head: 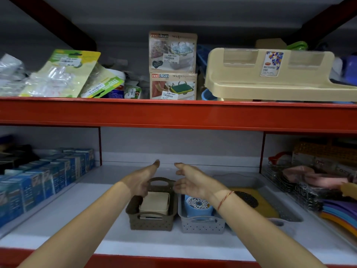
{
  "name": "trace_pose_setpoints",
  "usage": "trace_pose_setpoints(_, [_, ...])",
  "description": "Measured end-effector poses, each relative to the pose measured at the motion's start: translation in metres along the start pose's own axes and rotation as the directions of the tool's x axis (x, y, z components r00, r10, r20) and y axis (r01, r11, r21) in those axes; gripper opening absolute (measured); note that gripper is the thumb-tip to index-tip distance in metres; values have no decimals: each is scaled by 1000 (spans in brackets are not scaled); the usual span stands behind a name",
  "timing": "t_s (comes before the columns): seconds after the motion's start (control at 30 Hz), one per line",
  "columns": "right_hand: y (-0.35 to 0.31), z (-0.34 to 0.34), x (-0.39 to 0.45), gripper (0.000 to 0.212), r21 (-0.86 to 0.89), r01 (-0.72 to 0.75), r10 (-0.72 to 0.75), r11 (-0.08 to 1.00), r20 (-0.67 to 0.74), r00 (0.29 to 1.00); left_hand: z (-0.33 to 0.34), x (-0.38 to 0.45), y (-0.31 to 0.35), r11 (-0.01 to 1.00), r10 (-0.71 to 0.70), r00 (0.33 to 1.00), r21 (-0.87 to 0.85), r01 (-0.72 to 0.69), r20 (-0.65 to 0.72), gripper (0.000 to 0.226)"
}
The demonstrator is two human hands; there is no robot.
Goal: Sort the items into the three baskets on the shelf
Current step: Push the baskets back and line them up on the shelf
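Three baskets stand side by side on the white lower shelf (81, 213). The brown basket (150, 223) holds a beige box (154, 203). The small grey basket (202, 225) beside it holds a blue round container (198, 206) with a floral lid. The larger grey basket (286, 211) on the right holds a yellow item with a dark perforated oval on it. My left hand (142, 178) and my right hand (191, 180) hover above the far ends of the brown and small grey baskets, palms facing each other, fingers apart, holding nothing.
Blue boxes (48, 178) fill the compartment at left. Wire racks and coloured flat items (318, 190) sit at right. The upper shelf carries packets, two soap dispenser boxes (172, 66) and a beige plastic stand (270, 74). A red beam (173, 115) crosses between the shelves.
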State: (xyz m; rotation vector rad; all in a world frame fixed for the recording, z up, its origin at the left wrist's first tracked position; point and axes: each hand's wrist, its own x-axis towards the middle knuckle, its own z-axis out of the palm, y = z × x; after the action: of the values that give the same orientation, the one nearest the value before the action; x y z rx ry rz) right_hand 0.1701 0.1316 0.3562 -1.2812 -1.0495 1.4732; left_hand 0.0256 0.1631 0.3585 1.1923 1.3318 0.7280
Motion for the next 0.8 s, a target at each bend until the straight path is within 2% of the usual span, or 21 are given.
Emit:
trace_pose_setpoints(0.07, [6,15,2,49,21,-47,46,999,47,998,-9,-7,-6,999,-43,999,1,43,-1,80])
trace_pose_setpoints(0.17, [13,36,10,34,26,-110,108,994,71,992,-19,-2,-15,996,-85,994,-1,85,68,77])
trace_pose_setpoints(0.23, [16,42,18,41,7,-110,110,994,34,993,-19,7,-19,995,-97,993,10,97,64,78])
trace_pose_setpoints(0.33, [15,46,21,40,-11,-112,112,994,-10,994,-21,19,-22,991,-103,993,87,99,52,84])
trace_pose_setpoints(0.5, [18,40,21,33,1,-200,200,980,32,979,-22,18,-20,978,-165,986,129,161,20,79])
trace_pose_setpoints(0.67, [12,36,16,38,-56,-219,221,974,44,974,-27,22,-18,976,-193,980,114,187,48,96])
trace_pose_setpoints(0.8, [11,37,14,33,-44,-220,222,974,42,974,-26,22,-17,980,-175,983,104,170,46,93])
